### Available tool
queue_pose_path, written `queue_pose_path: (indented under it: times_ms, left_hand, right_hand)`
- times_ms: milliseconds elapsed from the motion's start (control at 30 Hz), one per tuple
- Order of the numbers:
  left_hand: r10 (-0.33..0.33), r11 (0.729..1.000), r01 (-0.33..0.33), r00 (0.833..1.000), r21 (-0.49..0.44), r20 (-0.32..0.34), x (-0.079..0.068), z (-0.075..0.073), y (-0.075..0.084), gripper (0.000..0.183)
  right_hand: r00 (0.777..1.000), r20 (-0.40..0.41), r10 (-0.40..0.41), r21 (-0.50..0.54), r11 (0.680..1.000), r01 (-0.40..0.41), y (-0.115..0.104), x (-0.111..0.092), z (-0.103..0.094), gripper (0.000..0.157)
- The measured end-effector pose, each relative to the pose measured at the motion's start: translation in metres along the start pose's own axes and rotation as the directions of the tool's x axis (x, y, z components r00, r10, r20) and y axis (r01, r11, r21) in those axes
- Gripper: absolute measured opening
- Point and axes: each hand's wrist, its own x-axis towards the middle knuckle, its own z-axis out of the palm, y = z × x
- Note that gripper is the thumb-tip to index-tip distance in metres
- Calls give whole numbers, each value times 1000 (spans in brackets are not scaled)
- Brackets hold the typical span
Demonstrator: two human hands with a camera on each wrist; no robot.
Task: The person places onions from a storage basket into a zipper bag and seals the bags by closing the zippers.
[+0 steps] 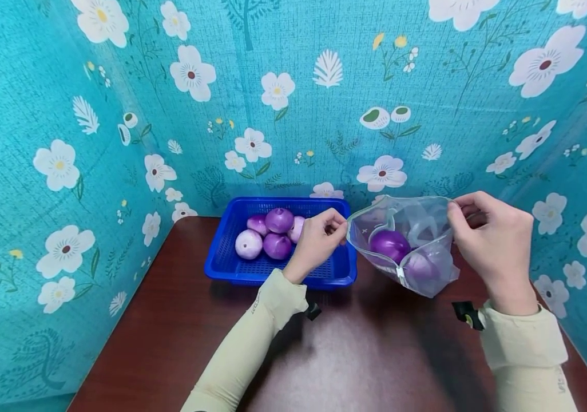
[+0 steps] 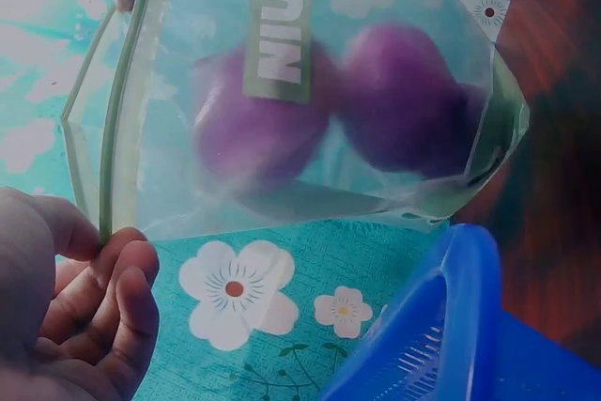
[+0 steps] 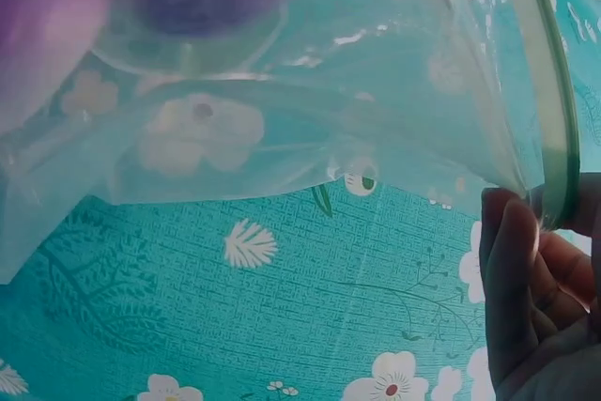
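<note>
A clear zip-top plastic bag (image 1: 429, 209) hangs tilted above the table's right half, its mouth spread wide. Two purple onions lie in it: a dark one (image 1: 388, 245) and a paler-looking one (image 1: 421, 267) seen through the plastic. My left hand (image 1: 319, 234) pinches the left end of the bag's rim between thumb and fingers. At the opposite end, the right hand (image 1: 494, 240) pinches the rim likewise. In the left wrist view both onions (image 2: 263, 129) show through the bag, behind a printed label (image 2: 279, 39). The right wrist view shows fingertips (image 3: 512, 241) on the zip edge.
Left of the bag, a blue plastic basket (image 1: 216, 246) holds several purple onions (image 1: 277, 246); my left hand and forearm cross its right part. Both stand at the back of a dark brown table (image 1: 345, 355). Teal floral cloth (image 1: 293, 143) encloses the back and sides.
</note>
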Motion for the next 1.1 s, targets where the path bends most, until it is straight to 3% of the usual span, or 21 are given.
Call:
queue_pose_path:
  times_ms: [367, 500, 667, 900, 1100]
  left_hand:
    - [15, 1000, -15, 1000, 18, 1, -6, 2, -4, 12]
    - [17, 999, -18, 1000, 51, 25, -7, 3, -6, 13]
    - [-27, 991, 19, 998, 135, 51, -10, 5, -15, 14]
    - [-76, 964, 55, 995, 260, 71, -16, 9, -27, 12]
    - [-76, 913, 43, 995, 405, 67, -19, 12, -31, 9]
  right_hand:
    - [995, -21, -101, -36, 994, 101, -2, -4, 5, 18]
    - [992, -14, -124, -40, 991, 124, -1, -5, 10, 16]
    - [989, 14, -148, -50, 988, 148, 3, -10, 20, 11]
    - [985, 49, -164, -53, 985, 166, 4, -19, 36, 7]
    - [985, 72, -158, -42, 986, 161, 5, -25, 46, 4]
